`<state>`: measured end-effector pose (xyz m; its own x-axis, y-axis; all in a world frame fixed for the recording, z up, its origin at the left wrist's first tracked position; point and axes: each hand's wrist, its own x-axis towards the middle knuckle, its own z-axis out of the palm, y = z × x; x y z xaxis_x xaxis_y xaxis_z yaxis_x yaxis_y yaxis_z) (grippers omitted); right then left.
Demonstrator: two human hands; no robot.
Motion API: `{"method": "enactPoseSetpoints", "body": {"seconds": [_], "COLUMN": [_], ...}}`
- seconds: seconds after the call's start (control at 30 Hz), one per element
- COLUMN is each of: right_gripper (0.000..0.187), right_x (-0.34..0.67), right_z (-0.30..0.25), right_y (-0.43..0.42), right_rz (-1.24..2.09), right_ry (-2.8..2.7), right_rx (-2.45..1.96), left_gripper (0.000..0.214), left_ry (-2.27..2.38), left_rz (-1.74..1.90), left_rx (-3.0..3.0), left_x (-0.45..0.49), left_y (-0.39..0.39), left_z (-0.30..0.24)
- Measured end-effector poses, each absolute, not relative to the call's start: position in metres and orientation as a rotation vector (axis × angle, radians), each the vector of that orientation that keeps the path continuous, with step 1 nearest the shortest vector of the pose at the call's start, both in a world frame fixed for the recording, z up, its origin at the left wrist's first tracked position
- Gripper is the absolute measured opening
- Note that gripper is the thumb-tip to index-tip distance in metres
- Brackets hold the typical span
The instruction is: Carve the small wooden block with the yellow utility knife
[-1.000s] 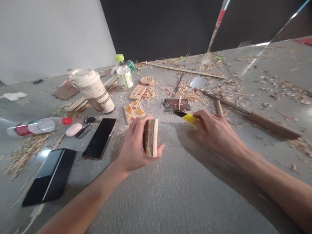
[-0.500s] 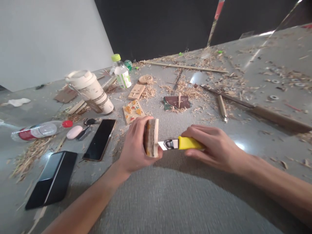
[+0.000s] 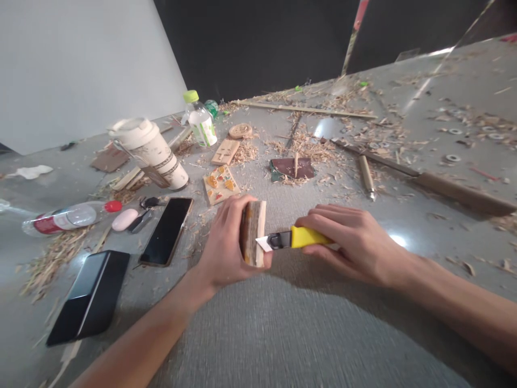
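In my left hand (image 3: 224, 242) is a small block of wood (image 3: 253, 231), brown and rough on one side and pale along its right edge. My fingers and thumb wrap round it from the left, hiding its back. My right hand (image 3: 355, 242) grips the yellow handle of a utility knife (image 3: 309, 236). Its short blade points left and lies against the block's pale edge. Both hands are held above the grey table (image 3: 258, 334). Just beyond my left hand lies a carved wooden tile (image 3: 220, 184) with orange patches.
A phone (image 3: 166, 231), a folded black device (image 3: 89, 296), a red-capped bottle (image 3: 72, 217) and a tumbler (image 3: 147, 151) stand or lie at left. Behind are a green-capped bottle (image 3: 202, 121) and a maroon piece (image 3: 291, 168). A sheathed blade (image 3: 464, 193) and wooden-handled tool (image 3: 367, 178) lie right, among shavings.
The knife has shifted slightly left and its blade now overlaps the block's edge further. Its blade holder looks darker, as if turned. The block has moved a little right and down.
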<state>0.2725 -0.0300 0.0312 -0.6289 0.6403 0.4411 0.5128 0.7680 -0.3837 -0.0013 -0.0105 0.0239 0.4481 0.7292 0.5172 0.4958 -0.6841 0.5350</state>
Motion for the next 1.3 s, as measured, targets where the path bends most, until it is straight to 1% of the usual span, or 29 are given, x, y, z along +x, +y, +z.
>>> {"method": "enactPoseSetpoints", "body": {"seconds": [0.1, 0.2, 0.27, 0.4, 0.47, 0.67, 0.77, 0.9, 1.03, 1.17, 1.23, 1.3], "right_gripper": [0.025, 0.026, 0.025, 0.022, 0.024, 0.025, 0.027, 0.031, 0.030, 0.035, 0.040, 0.038], "right_x": [0.280, 0.288, 0.290, 0.285, 0.280, 0.274, 0.275, 0.275, 0.280, 0.294, 0.298, 0.296], "right_z": [0.034, 0.036, 0.037, 0.037, 0.036, 0.033, 0.033, 0.033, 0.036, 0.037, 0.037, 0.037], "right_y": [-0.025, -0.021, -0.021, -0.026, -0.030, -0.035, -0.034, -0.034, -0.031, -0.018, -0.014, -0.015], "right_rz": [0.210, 0.121, 0.088, 0.191, 0.274, 0.392, 0.374, 0.233, 0.095, 0.110, 0.136, 0.156], "right_ry": [-2.282, -2.117, -2.061, -2.178, -2.255, -2.381, -2.391, -2.388, -2.277, -1.972, -1.882, -1.899], "right_rx": [-1.025, -1.216, -1.259, -1.078, -0.964, -0.849, -0.849, -0.871, -1.047, -1.378, -1.429, -1.405], "left_gripper": [0.072, 0.073, 0.074, 0.072, 0.072, 0.079, 0.080, 0.079, 0.073, 0.071, 0.070, 0.072], "left_ry": [1.077, 1.071, 1.068, 1.070, 1.074, 1.056, 1.065, 1.072, 1.065, 1.025, 1.031, 1.031], "left_rz": [1.058, 1.037, 1.031, 1.045, 1.055, 1.039, 1.040, 1.054, 1.031, 0.970, 0.964, 0.976], "left_rx": [2.415, 2.441, 2.447, 2.435, 2.427, 2.406, 2.419, 2.436, 2.404, 2.320, 2.274, 2.219], "left_x": [0.003, 0.004, 0.004, 0.004, 0.003, 0.001, 0.001, 0.002, 0.005, 0.007, 0.005, 0.002], "left_y": [-0.016, -0.019, -0.020, -0.017, -0.016, -0.015, -0.015, -0.015, -0.019, -0.024, -0.024, -0.022], "left_z": [0.027, 0.029, 0.028, 0.025, 0.024, 0.024, 0.024, 0.026, 0.028, 0.028, 0.027, 0.025]}}
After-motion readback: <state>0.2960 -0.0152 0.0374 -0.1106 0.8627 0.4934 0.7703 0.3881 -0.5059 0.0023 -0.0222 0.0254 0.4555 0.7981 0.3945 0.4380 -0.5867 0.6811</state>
